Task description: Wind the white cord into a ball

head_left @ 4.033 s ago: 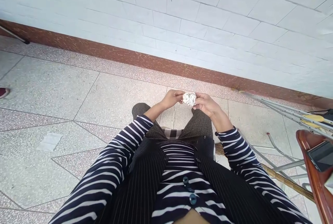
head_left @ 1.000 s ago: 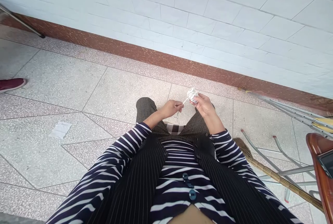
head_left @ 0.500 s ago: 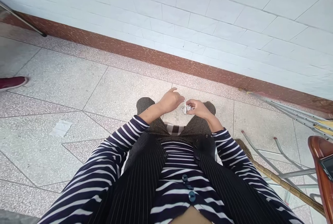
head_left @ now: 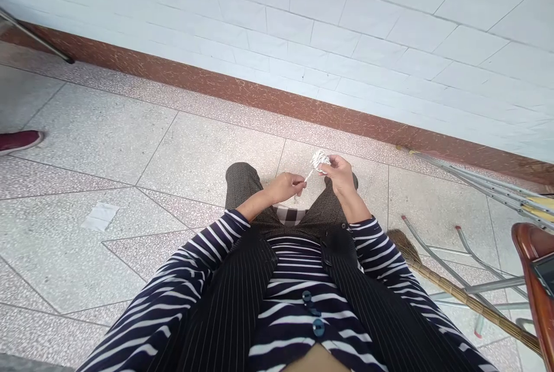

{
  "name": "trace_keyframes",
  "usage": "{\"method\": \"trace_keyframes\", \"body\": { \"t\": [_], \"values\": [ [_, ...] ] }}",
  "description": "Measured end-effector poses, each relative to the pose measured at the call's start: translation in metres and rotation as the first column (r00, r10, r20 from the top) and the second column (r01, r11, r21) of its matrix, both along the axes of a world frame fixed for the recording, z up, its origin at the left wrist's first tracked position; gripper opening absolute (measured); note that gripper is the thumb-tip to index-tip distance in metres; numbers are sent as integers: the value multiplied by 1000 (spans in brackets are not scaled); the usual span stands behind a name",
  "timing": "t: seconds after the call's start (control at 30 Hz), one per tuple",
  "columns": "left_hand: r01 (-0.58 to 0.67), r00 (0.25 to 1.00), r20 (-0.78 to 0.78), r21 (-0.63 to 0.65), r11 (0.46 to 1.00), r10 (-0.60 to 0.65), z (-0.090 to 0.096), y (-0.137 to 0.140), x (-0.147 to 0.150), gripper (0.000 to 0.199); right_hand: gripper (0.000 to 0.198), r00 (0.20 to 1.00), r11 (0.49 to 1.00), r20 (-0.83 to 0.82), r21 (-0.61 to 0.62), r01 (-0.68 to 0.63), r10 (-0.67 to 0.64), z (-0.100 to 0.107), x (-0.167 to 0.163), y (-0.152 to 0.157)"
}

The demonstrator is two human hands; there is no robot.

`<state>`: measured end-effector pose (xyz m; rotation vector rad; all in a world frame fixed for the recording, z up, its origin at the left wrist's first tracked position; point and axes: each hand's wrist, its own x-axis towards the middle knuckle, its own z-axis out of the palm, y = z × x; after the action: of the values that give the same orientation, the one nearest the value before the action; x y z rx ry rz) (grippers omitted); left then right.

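Over my knees, my right hand (head_left: 340, 175) is closed, with thumb and fingers pinching the side of a small white bundle (head_left: 319, 160). It looks like wound cord or twisted strips, but the material is too small to tell. From its lower left runs a thin white strand (head_left: 309, 175), short and straight. My left hand (head_left: 285, 186) is closed, its fingertips pinched on the strand's lower end. The bundle sits higher than my left hand, a short gap apart from it.
A wall with a brown skirting (head_left: 242, 85) runs ahead. On the right are a broom (head_left: 461, 291), metal chair legs (head_left: 450, 259), a folded metal frame (head_left: 480, 179) and a brown wooden edge (head_left: 526, 245). A white paper (head_left: 100, 216) and someone's red shoe (head_left: 19, 140) are on the left.
My right hand has moved forward and turned, bringing the white bundle farther from my body. My left hand has come back towards me, and the strand between the hands now shows clearly.
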<state>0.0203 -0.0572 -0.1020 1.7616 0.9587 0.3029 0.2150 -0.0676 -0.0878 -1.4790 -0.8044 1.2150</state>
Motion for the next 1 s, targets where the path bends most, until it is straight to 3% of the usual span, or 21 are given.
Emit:
{"method": "trace_keyframes", "body": {
  "t": [0.07, 0.13, 0.2, 0.23, 0.3, 0.4, 0.47, 0.53, 0.6, 0.7, 0.83, 1.0],
  "values": [
    [51, 998, -33, 71, 996, -48, 1, 0, 0, 33, 35, 945, 997, 323, 67, 23, -44, -6, 4, 3],
    [117, 991, -84, 182, 976, -103, 4, 4, 1, 33, 31, 783, 995, 621, 93, -22, -41, -11, 8, 6],
    [165, 982, -138, 308, 937, -128, 9, 12, 0, 33, 28, 644, 991, 763, 40, -131, 55, -15, 11, 6],
    [179, 979, -163, 371, 911, -125, 12, 18, -1, 33, 28, 626, 981, 769, -8, -196, 131, -16, 11, 5],
    [193, 974, -198, 484, 854, -108, 16, 29, -5, 31, 29, 691, 931, 640, -112, -349, 336, -17, 9, 0],
    [199, 976, -187, 561, 803, -112, 20, 42, -10, 26, 36, 824, 834, 133, -139, -534, 550, -13, 4, -10],
    [156, 987, -126, 527, 835, -105, 18, 44, -11, 23, 41, 833, 833, -160, -86, -547, 530, -9, 2, -17],
    [78, 997, -27, 419, 905, -74, 14, 40, -10, 23, 44, 834, 867, -301, -46, -497, 462, -5, 0, -21],
    [8, 996, 82, 267, 964, -31, 9, 35, -8, 25, 45, 826, 889, -381, -24, -457, 414, -2, 0, -24],
    [-57, 986, 165, 115, 992, 37, 2, 28, -6, 27, 49, 814, 913, -453, 2, -407, 364, -1, -2, -25],
    [-71, 991, 117, 75, 995, 62, -5, 21, -5, 25, 58, 822, 928, -461, 8, -373, 335, 4, -8, -26],
    [-44, 998, 41, 78, 996, 41, -9, 3, -7, 32, 51, 876, 952, -393, 0, -306, 282, 13, -6, -21]
  ]
}}
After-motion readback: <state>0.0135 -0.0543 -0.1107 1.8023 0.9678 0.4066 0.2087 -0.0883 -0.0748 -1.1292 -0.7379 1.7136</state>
